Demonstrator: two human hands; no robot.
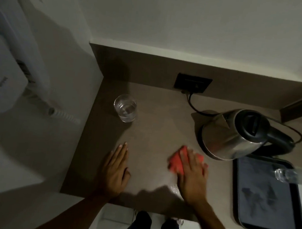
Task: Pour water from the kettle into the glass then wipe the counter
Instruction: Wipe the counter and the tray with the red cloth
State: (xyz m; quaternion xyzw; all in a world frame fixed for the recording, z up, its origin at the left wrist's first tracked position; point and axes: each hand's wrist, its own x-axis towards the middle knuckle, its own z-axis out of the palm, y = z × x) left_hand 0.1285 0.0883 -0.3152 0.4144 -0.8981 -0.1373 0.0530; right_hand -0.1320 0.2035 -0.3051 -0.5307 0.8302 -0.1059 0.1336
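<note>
A clear glass (125,107) with water in it stands at the back left of the brown counter (156,126). At the right stands a steel kettle (233,134) with a black lid and handle, its cord running to the wall socket. My right hand (191,176) lies flat, pressing on an orange-red cloth (176,161) just in front of the kettle. My left hand (115,168) rests flat on the counter, fingers together, holding nothing. A wet patch (175,188) glistens beside my right wrist.
A dark tray (265,206) lies at the front right with a second clear glass (285,175) at its far edge. A black socket plate (193,83) sits on the back wall. A white appliance with a ribbed hose (61,113) hangs on the left wall. My feet show below the counter's front edge.
</note>
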